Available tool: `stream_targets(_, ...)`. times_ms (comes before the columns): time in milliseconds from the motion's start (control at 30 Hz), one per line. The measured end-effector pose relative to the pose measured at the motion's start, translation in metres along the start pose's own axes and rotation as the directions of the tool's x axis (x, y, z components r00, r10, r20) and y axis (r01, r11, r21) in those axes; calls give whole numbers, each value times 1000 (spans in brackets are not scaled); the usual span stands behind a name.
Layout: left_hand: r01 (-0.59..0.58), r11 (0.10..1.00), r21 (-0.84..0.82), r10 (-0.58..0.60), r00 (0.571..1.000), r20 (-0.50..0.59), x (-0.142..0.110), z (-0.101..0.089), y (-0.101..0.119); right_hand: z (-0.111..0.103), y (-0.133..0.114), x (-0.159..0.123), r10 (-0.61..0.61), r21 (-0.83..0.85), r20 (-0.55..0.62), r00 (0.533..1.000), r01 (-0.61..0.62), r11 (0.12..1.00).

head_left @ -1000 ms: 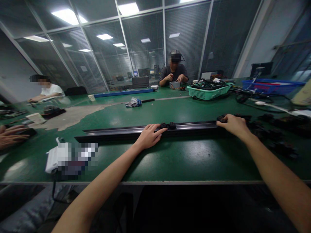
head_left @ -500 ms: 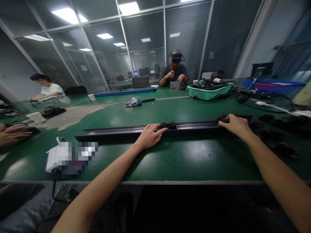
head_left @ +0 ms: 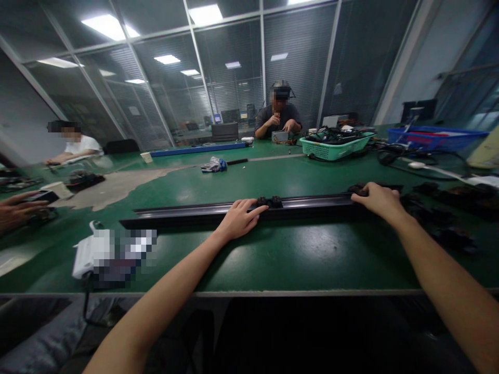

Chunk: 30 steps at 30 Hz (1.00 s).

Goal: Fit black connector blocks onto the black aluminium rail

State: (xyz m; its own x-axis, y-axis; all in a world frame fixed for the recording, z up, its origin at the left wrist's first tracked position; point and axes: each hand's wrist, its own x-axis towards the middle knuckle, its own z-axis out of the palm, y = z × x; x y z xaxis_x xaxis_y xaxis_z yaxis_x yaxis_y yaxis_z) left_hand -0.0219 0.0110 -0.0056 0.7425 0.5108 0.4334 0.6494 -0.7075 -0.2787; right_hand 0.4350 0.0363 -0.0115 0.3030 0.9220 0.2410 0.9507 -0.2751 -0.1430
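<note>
A long black metal rail [head_left: 187, 212] with a shiny channel lies across the table before me. My left hand [head_left: 242, 215] grips it near the middle, fingers over the top and thumb pointing right. Just beyond that thumb, two small black blocks [head_left: 269, 201] sit side by side on the rail. At the rail's right end, my right hand [head_left: 377, 200] is closed on a small black part [head_left: 356, 189], fingertips and thumb pinching it. The part's underside and its contact with the rail are hard to make out.
Dark parts [head_left: 454, 239] lie at the right. Farther back stand a green basket [head_left: 335, 149] of cables and a blue basket [head_left: 440, 140]. A white device [head_left: 88, 254] lies left, near a co-worker's hand [head_left: 17, 210]. Two people sit across the table [head_left: 288, 270].
My hands and the rail stay almost in place. At the far left, the co-worker's hand has lifted a little, and a dark object now shows at its fingers.
</note>
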Motion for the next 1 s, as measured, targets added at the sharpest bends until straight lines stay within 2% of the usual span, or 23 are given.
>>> stream_targets(233, -1, 1000, 8, 1, 1000, -2, -1, 1, -1, -4, -1, 0, 60, -1, 77, 995, -60, 998)
stream_targets(1000, 0, 1000, -13, -1, 1000, -2, 0, 1, -1, -6, -4, -3, 102, -59, 88, 991, -97, 994)
